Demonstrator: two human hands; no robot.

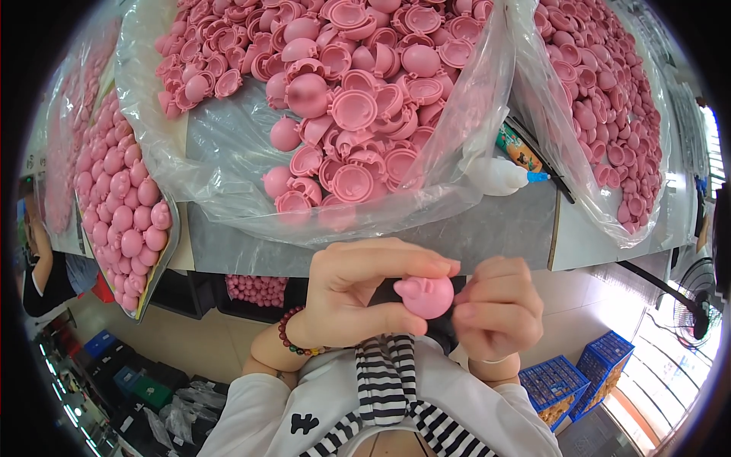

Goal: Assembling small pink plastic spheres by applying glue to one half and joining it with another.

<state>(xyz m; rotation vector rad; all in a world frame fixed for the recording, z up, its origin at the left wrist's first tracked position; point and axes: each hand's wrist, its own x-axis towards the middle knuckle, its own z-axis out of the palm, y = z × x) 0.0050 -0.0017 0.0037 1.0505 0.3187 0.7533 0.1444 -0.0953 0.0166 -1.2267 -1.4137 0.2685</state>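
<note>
Between the thumb and fingers of my left hand [346, 293] is a small pink plastic ball [429, 298] with ear-like knobs, held just in front of the table's edge. My right hand [500, 308] is closed, fingers curled, right beside the ball's right side. Whatever its fingertips hold, if anything, is hidden. Beyond the hands, loose pink half shells [354, 110] lie heaped on a clear plastic sheet [266, 225] across the table. Some are open cups, others show their round outsides.
A white squeeze bottle [496, 177] with a blue tip lies by a thin black tool [560, 179]. More pink shells [609, 114] fill a bag at right. A tray at left holds pink balls [126, 221]. Blue crates [552, 385] stand on the floor.
</note>
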